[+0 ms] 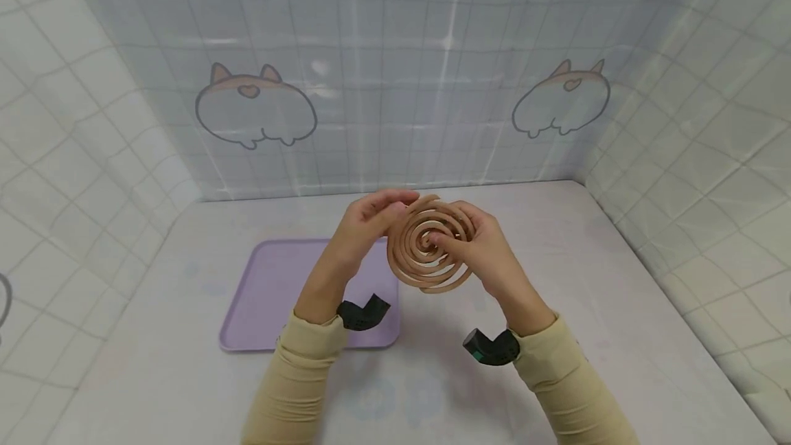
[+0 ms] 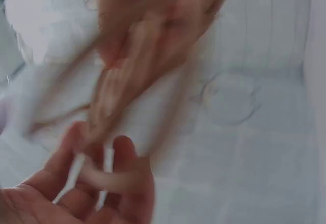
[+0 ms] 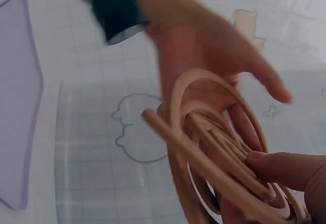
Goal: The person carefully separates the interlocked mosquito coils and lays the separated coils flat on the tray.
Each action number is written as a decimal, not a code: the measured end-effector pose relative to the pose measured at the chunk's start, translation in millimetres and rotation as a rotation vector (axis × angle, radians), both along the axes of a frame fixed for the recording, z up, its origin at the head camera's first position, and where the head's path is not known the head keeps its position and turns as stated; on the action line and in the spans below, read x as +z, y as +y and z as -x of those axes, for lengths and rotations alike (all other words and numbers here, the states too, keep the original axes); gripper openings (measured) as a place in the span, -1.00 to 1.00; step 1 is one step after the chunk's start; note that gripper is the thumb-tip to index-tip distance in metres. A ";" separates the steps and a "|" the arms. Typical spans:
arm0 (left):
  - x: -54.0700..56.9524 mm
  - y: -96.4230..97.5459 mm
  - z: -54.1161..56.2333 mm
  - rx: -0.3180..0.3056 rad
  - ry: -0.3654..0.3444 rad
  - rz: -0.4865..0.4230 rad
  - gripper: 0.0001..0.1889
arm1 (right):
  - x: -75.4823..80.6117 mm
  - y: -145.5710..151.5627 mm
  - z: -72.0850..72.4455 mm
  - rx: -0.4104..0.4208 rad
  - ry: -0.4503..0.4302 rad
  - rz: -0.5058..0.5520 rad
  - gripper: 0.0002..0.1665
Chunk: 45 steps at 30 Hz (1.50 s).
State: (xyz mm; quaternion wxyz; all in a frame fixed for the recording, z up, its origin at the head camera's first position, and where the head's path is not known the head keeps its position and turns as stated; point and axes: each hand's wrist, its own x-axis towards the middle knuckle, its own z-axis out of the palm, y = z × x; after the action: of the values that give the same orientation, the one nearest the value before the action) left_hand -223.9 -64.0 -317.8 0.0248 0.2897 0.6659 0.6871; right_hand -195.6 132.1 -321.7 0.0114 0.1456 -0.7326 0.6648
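A brown spiral mosquito coil [image 1: 399,253], with several loosely nested rings, is held up above the table in front of me. My right hand [image 1: 485,246] pinches it, the thumb pressed near its centre and the fingers behind. At the coil's left edge is my left hand [image 1: 371,218]. In the right wrist view, the left hand [image 3: 198,51] has its thumb stretched away from the coil [image 3: 204,156], while its other fingers lie partly hidden behind the rings. Motion blurs the coil in the left wrist view, above the left hand's fingers [image 2: 130,191]; exact contact there is unclear.
A light purple tray [image 1: 278,287] lies on the white table [image 1: 593,307], left of the coil and partly under my left arm. White grid-patterned sheets form the back wall [image 1: 408,88] and sides. Each wrist wears a black band device [image 1: 494,349].
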 end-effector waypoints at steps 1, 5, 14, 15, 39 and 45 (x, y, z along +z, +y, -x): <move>5.0 0.4 -3.0 0.065 0.050 0.073 -0.61 | -0.3 -0.2 -0.3 -0.009 0.025 -0.027 -0.62; 12.5 4.4 -9.3 0.254 0.161 0.242 -0.78 | -0.7 -1.1 -1.4 -0.040 0.094 -0.118 -0.65; 1.8 6.1 -1.3 0.317 0.178 0.164 -0.80 | 1.9 -0.4 -3.4 -0.089 0.121 -0.116 -0.68; -0.1 5.6 -0.2 0.308 0.162 0.142 -0.80 | 1.5 0.0 -3.3 -0.095 0.119 -0.102 -0.68; -42.0 12.0 30.4 -0.550 -0.268 -0.259 -0.24 | 4.2 5.1 1.8 0.087 -0.120 0.268 -0.54; -58.5 17.3 34.0 -0.686 -0.364 -0.345 -0.63 | 9.1 7.1 0.9 0.134 -0.180 0.316 -0.58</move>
State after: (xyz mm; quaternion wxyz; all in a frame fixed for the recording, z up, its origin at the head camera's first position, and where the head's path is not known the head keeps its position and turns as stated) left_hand -257.9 -46.7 -376.4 0.3202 0.3683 0.3911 0.7803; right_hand -196.5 139.2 -312.6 -0.0759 0.1304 -0.6056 0.7813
